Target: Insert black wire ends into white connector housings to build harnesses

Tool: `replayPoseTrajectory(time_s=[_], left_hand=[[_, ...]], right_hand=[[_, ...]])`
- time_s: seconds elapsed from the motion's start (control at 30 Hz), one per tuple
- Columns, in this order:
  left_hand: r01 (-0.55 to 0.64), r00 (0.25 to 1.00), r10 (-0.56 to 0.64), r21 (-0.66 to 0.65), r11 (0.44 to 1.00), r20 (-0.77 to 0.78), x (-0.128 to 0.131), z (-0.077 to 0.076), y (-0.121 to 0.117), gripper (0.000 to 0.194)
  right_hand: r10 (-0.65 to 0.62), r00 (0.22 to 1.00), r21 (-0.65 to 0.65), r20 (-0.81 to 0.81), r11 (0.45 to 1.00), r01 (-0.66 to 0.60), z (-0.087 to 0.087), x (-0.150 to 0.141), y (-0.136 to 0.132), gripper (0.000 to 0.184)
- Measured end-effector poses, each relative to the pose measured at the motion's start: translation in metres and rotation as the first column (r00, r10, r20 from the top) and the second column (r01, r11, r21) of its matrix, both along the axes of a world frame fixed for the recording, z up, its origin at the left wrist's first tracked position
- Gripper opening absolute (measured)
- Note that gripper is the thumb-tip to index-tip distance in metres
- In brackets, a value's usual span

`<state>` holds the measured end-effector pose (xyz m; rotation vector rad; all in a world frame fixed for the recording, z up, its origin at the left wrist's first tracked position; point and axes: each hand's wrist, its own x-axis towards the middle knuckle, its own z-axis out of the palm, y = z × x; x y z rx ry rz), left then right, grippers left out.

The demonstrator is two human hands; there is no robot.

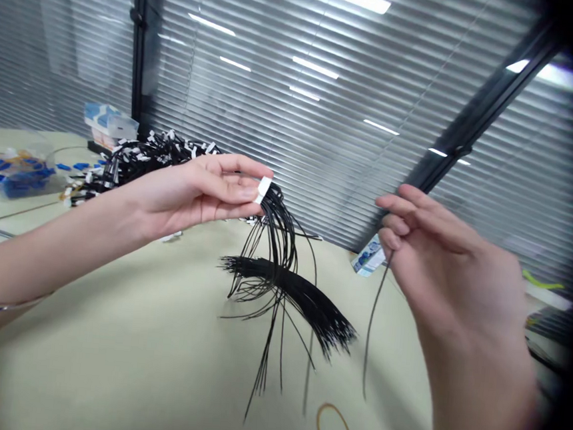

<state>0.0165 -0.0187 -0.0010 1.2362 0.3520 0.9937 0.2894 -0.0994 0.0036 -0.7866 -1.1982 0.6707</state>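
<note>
My left hand (218, 189) pinches a white connector (263, 189) between thumb and fingers. From that connector many thin black wires (285, 235) droop toward the table. Off to the right, my right hand (428, 254) is closed, with one thin black wire (369, 329) hanging from its fingers; the wire's upper end is hidden in them. Below the held harness, a thick bundle of cut black wires (309, 300) lies on the table (153, 364), its ends fanned out at the right. Some drooping wires cross in front of this bundle.
A large pile of black wires with white connectors (146, 156) lies at the back left. Beside it are a clear bag of blue parts (22, 172) and a plastic box (111, 126). A rubber band (318, 422) lies near the front. A small blue-white carton (369, 256) stands by the blinds.
</note>
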Motion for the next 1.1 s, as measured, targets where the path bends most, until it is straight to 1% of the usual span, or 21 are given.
replayPoseTrajectory(time_s=[0.1,0.2,0.37,0.53,0.67,0.77,0.83,0.87,0.9,0.93,0.97,1.0,1.03,1.07,1.1], left_hand=[[-0.007,1.0,0.007,-0.007,1.0,-0.005,0.001,0.0,0.0,0.028],[-0.008,1.0,0.008,-0.015,1.0,-0.008,0.001,0.0,-0.002,0.027],[0.014,1.0,-0.014,0.005,1.0,-0.004,0.002,0.0,-0.005,0.026],[0.026,1.0,-0.025,0.01,1.0,-0.015,0.005,-0.001,-0.008,0.027],[0.049,0.998,-0.048,0.025,0.998,-0.04,0.005,-0.006,-0.01,0.029],[0.061,0.996,-0.059,0.033,0.998,-0.072,0.006,-0.01,-0.014,0.028],[0.078,0.994,-0.075,0.037,0.996,-0.086,0.008,-0.013,-0.018,0.026],[0.093,0.992,-0.089,0.041,0.995,-0.094,0.009,-0.014,-0.021,0.026],[0.108,0.989,-0.103,0.048,0.993,-0.102,0.011,-0.016,-0.023,0.026],[0.123,0.987,-0.117,0.055,0.991,-0.112,0.012,-0.017,-0.026,0.025],[0.136,0.984,-0.128,0.063,0.989,-0.121,0.013,-0.018,-0.029,0.025],[0.145,0.982,-0.135,0.074,0.987,-0.129,0.014,-0.02,-0.031,0.024],[0.15,0.981,-0.138,0.082,0.985,-0.137,0.015,-0.021,-0.033,0.024],[0.151,0.98,-0.137,0.089,0.985,-0.143,0.016,-0.022,-0.034,0.024],[0.151,0.98,-0.137,0.096,0.984,-0.144,0.016,-0.023,-0.035,0.023]], right_hand=[[0.033,0.997,-0.006,-0.072,0.999,-0.034,-0.002,-0.011,-0.006,0.043],[0.029,0.993,0.016,-0.114,1.0,-0.027,-0.003,-0.018,-0.009,0.048],[0.063,0.997,0.023,-0.05,0.998,-0.062,-0.004,-0.022,-0.008,0.05],[0.059,0.998,0.015,0.013,0.998,-0.059,-0.006,-0.025,-0.01,0.061],[0.106,0.993,-0.012,0.055,0.994,-0.106,-0.008,-0.034,-0.016,0.05],[0.183,0.977,-0.02,0.108,0.983,-0.182,-0.011,-0.045,-0.023,0.043],[0.249,0.951,-0.041,0.181,0.969,-0.245,-0.015,-0.053,-0.028,0.032],[0.249,0.938,-0.045,0.243,0.968,-0.245,-0.018,-0.057,-0.031,0.024],[0.2,0.924,-0.027,0.327,0.979,-0.203,-0.021,-0.06,-0.033,0.017],[0.101,0.897,0.03,0.431,0.992,-0.126,-0.023,-0.064,-0.035,0.013],[-0.038,0.845,0.126,0.533,0.991,-0.035,-0.026,-0.067,-0.037,0.012],[-0.19,0.765,0.246,0.616,0.968,0.043,-0.028,-0.07,-0.039,0.012],[-0.339,0.67,0.373,0.66,0.923,0.1,-0.03,-0.072,-0.04,0.013],[-0.466,0.58,0.484,0.668,0.865,0.137,-0.03,-0.074,-0.041,0.013],[-0.552,0.505,0.559,0.664,0.815,0.155,-0.031,-0.076,-0.042,0.013]])
